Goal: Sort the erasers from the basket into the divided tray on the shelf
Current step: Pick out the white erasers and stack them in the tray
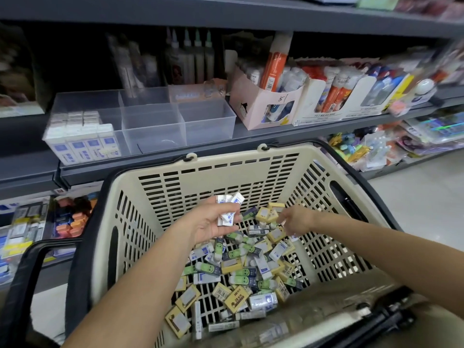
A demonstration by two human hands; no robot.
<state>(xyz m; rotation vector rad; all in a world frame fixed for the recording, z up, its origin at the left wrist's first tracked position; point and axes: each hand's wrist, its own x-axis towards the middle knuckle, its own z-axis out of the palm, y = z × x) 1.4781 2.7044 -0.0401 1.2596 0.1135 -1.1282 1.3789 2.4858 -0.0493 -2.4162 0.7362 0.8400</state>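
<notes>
Your left hand [209, 223] clamps its grip on white erasers [228, 209], long axes pointing toward the shelf [276, 133], above the basket [226, 169]. Your right hand [297, 219] hangs over the pile [248, 272], grip too blurred to tell.

Your beige basket [226, 169]: yellow, green, white loose erasers [246, 270] jumbled on bottom. Few white-blue erasers [229, 213] in your left hand [208, 228]. Clear divided tray [153, 138]: shelved erasers [84, 143] upright, left compartment.

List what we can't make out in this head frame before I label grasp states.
Head view:
1. right hand: motion blur, grip on an eraser unclear.
2. white erasers held by left hand: overlapping, count unclear.
3. loose erasers in basket: label print too small.
4. divided tray: rear compartments blurred, contents unclear.
</notes>
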